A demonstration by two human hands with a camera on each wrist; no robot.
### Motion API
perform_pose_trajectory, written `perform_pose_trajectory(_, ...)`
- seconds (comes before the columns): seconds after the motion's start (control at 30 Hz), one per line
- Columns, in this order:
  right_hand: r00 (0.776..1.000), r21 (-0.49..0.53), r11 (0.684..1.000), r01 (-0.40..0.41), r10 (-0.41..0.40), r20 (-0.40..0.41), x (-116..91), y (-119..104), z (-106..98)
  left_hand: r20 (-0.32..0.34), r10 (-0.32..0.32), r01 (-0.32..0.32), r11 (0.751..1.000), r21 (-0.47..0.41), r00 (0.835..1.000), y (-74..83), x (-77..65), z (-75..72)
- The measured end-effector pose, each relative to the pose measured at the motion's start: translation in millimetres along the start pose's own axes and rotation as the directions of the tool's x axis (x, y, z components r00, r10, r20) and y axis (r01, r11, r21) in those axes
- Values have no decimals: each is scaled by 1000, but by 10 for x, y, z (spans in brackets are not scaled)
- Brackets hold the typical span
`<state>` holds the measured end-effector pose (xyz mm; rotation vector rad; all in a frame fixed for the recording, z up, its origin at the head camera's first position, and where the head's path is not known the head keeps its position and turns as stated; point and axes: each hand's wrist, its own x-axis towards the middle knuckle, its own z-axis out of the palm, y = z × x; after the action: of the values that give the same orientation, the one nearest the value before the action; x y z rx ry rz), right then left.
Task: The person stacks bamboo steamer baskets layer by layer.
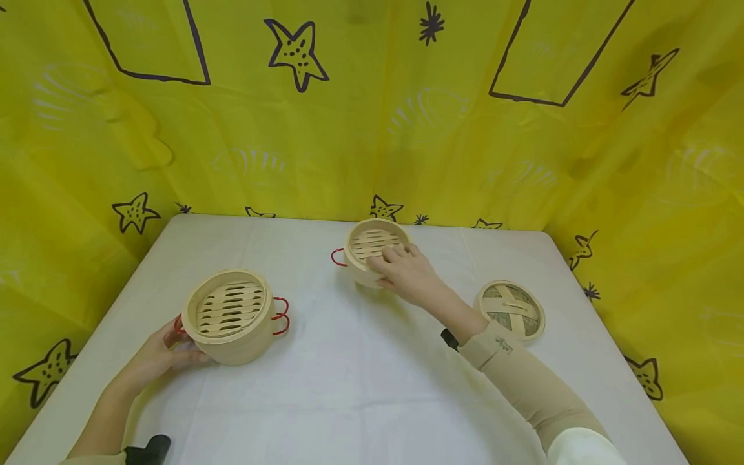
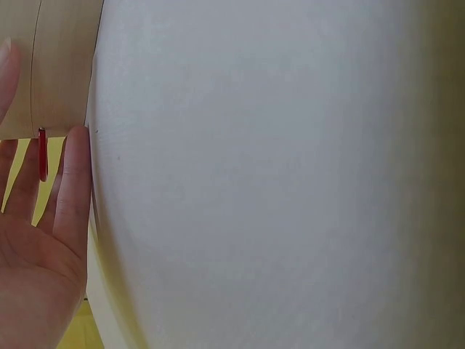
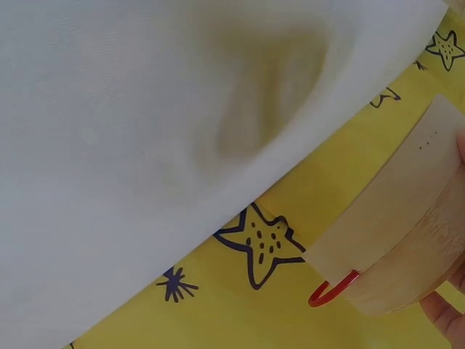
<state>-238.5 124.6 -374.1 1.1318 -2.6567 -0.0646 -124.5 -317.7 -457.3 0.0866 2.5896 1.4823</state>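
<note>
In the head view, a stack of two bamboo steamer baskets (image 1: 232,349) with red handles stands at the left of the table. My left hand (image 1: 155,355) touches its left side near a red handle (image 2: 42,156), fingers fairly straight, the thumb resting against the front wall. Toward the back middle, my right hand (image 1: 409,274) grips the near right rim of another bamboo steamer basket (image 1: 372,242), which has a slatted base and a red handle (image 3: 330,289). This basket appears raised, with a shadow on the cloth below. Most of the right hand is outside the right wrist view.
A round woven bamboo lid (image 1: 511,310) with crossed strips lies at the right, close to my right forearm. White cloth covers the table (image 1: 349,400). Yellow curtains (image 1: 360,129) with starfish drawings enclose the back and sides.
</note>
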Motion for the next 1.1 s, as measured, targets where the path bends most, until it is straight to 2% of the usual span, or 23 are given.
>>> perform_pose_trajectory(0.33, 997, -15, 998, 58, -58, -45, 114, -149, -105, 2, 1, -1, 1000, -27, 1000, -10, -2, 3)
perform_pose_trajectory(0.57, 988, -58, 993, 103, -108, -111, 204, -248, -170, -2, 10, -10, 1000, 11, 1000, -3, -1, 0)
perform_pose_trajectory(0.73, 986, -65, 991, 121, -127, -110, 269, -328, -205, -8, 17, -16, 1000, 22, 1000, -3, -2, 0)
perform_pose_trajectory(1.1, 977, -89, 982, 165, -175, -120, 408, -528, -237, -10, 28, -28, 999, -21, 1000, -6, -8, 9)
